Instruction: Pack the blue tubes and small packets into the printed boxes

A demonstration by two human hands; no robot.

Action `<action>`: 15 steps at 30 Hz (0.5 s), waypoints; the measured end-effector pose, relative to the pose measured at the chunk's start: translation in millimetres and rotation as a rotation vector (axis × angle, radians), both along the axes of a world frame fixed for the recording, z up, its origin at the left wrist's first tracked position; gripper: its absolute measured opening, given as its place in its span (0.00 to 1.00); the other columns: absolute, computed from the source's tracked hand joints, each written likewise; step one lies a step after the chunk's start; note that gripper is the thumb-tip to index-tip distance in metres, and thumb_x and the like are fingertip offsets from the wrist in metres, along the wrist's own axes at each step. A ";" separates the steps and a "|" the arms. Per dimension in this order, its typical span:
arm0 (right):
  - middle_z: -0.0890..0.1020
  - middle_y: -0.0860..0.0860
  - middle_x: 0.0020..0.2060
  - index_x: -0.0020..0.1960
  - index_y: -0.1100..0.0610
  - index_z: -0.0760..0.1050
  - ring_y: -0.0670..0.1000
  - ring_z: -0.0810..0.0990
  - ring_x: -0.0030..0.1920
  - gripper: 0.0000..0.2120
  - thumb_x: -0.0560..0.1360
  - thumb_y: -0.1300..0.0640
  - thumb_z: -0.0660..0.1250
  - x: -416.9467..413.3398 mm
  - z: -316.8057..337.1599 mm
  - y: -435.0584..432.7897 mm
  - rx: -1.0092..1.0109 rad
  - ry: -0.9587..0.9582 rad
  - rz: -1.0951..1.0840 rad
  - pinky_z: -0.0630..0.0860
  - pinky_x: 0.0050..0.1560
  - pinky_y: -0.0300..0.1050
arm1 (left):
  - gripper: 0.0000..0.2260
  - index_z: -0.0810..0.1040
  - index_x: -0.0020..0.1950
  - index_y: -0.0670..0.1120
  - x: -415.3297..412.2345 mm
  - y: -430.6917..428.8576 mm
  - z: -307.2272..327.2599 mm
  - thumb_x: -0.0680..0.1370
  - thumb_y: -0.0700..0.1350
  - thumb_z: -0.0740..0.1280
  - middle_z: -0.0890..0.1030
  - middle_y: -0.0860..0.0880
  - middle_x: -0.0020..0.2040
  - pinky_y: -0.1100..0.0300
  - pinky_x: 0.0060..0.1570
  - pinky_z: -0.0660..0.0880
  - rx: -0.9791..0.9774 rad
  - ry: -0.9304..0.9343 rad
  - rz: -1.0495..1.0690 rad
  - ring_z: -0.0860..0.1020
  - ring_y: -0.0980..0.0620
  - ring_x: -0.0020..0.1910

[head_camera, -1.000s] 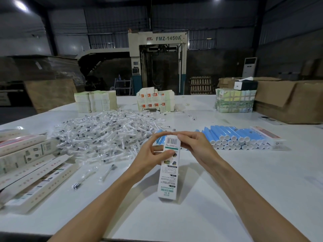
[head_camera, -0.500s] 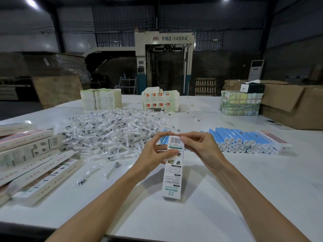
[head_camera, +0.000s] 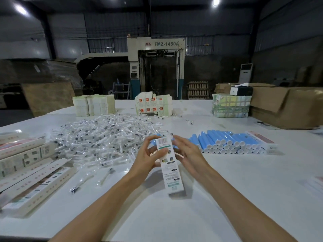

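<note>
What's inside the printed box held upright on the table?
Nothing visible: the tall white printed cardboard box is opaque and its barcoded top flap looks closed. The left hand grips it; the right hand touches its side.

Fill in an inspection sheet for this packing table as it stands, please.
Surface: white table, dimly lit.
Job's things: printed box on end at centre; blue tubes stacked to the right; small packets heaped to the left; more boxes piled at the left edge.
Clutter: loose packets beside the heap; flat stacks at the far edge.
Hands: left hand grips the printed box; right hand touches its top.
Cables: nothing seen.
Surroundings: brown carton to the right; machine behind.
</note>
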State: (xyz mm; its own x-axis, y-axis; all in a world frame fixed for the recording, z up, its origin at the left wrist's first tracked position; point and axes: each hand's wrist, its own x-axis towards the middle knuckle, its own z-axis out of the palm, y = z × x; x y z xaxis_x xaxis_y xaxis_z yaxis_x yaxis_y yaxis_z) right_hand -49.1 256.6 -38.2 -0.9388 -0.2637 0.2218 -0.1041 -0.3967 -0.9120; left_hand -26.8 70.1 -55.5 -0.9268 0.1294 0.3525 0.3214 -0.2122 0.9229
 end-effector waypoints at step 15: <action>0.84 0.49 0.62 0.70 0.46 0.78 0.53 0.83 0.61 0.25 0.81 0.33 0.62 51.4 -3.6 44.8 0.590 0.079 -0.090 0.79 0.65 0.56 | 0.22 0.70 0.71 0.61 -6.2 6.4 -11.6 0.80 0.53 0.73 0.84 0.54 0.62 0.65 0.57 0.79 -0.410 0.305 0.119 0.82 0.57 0.63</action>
